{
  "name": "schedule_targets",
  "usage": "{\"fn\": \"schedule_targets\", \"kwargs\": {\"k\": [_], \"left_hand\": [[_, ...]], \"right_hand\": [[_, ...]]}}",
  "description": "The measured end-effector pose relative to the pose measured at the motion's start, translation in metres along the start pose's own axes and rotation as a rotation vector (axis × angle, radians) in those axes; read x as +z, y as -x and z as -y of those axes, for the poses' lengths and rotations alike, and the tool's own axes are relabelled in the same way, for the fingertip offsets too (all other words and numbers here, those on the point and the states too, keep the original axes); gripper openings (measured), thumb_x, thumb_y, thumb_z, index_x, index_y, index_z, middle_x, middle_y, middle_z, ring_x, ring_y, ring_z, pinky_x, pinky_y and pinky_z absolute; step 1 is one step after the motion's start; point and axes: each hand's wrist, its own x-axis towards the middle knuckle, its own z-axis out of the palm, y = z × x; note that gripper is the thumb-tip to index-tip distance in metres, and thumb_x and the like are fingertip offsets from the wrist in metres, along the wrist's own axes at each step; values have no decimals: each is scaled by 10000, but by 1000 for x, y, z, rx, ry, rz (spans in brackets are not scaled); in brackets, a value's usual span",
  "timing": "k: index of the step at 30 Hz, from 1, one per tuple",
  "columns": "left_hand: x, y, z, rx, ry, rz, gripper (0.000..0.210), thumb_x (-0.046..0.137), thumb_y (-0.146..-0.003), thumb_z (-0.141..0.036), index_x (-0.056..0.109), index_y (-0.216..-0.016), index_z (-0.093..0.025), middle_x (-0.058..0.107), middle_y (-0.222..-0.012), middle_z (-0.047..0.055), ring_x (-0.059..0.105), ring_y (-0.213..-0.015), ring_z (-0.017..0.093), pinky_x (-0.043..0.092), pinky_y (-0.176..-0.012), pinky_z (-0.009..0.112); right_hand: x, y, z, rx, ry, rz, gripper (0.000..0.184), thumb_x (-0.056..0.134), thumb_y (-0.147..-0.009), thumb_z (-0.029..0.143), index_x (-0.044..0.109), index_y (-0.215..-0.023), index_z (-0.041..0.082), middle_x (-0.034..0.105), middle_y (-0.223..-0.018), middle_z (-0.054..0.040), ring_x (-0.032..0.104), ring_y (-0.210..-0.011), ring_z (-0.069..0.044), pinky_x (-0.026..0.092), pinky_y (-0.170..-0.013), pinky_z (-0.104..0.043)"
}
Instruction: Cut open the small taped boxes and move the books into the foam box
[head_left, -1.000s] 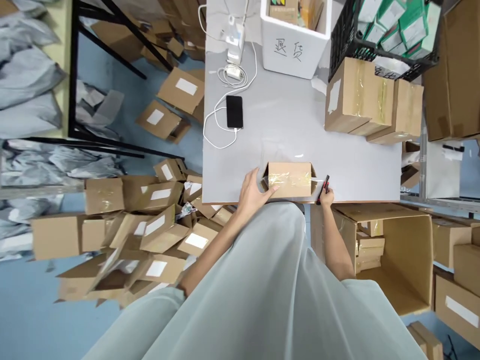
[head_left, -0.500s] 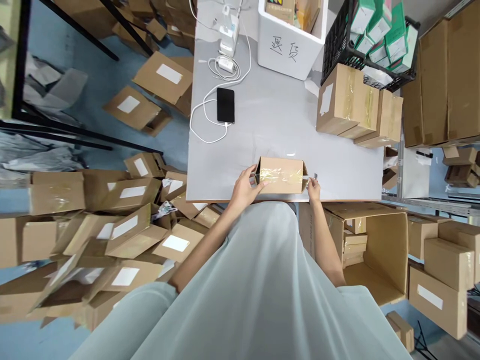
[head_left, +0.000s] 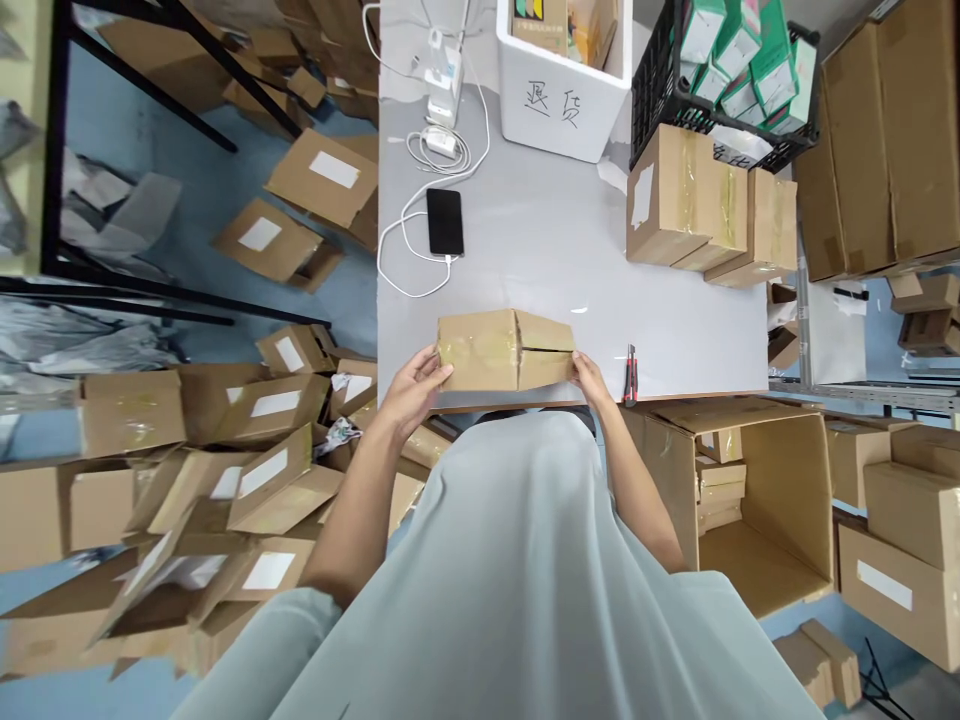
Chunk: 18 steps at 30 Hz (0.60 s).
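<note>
A small cardboard box (head_left: 478, 350) with shiny tape along its upper face lies near the table's front edge. Its right-end flaps (head_left: 546, 352) stick out to the right, with a dark gap between them. My left hand (head_left: 414, 392) grips the box's left end, thumb on the near side. At the other end, the fingers of my right hand (head_left: 589, 378) are closed on the outer edge of the flaps. A red and black utility knife (head_left: 631, 375) rests on the table to the right of my right hand, touching neither hand. The inside of the box is hidden.
A phone (head_left: 445, 222) on a white cable (head_left: 409, 290) lies at the table's left. A white foam bin (head_left: 562, 110), taped cartons (head_left: 667, 200) and a black crate (head_left: 652, 105) of green boxes stand behind. Opened cartons (head_left: 270, 500) heap on the floor at left; a large carton (head_left: 780, 530) sits below right.
The box has shifted left and its right-end flaps now extend outward. My right hand has let go of the knife, which lies on the table, and holds the flaps.
</note>
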Motion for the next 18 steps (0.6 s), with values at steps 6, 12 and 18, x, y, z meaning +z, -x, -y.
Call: {"fn": "schedule_targets", "kwargs": {"k": [6, 12, 18], "left_hand": [[-34, -17, 18, -110, 33, -50, 673, 928, -758, -399, 731, -1391, -287, 699, -1540, 109, 689, -1384, 276, 624, -1078, 381], [12, -44, 43, -288, 9, 83, 611, 865, -799, -263, 710, -1390, -257, 735, -1466, 126, 717, -1316, 244, 602, -1096, 389], [98, -88, 49, -290, -84, 126, 570, 822, -777, -177, 729, -1339, -162, 700, -1510, 211, 667, -1422, 336, 522, -1217, 501]], "right_hand": [[11, 14, 14, 19, -78, -1, 778, 719, -903, 726, 673, -1479, 205, 775, -1378, -126, 722, -1277, -297, 599, -1101, -481], [-23, 15, 30, -201, -5, -117, 777, 750, -876, 704, 676, -1453, 189, 753, -1440, -157, 680, -1375, -315, 500, -1242, -505], [-73, 15, 45, -315, 48, -233, 622, 689, -929, 592, 641, -1419, 212, 735, -1428, -161, 695, -1323, -299, 531, -1192, -507]]}}
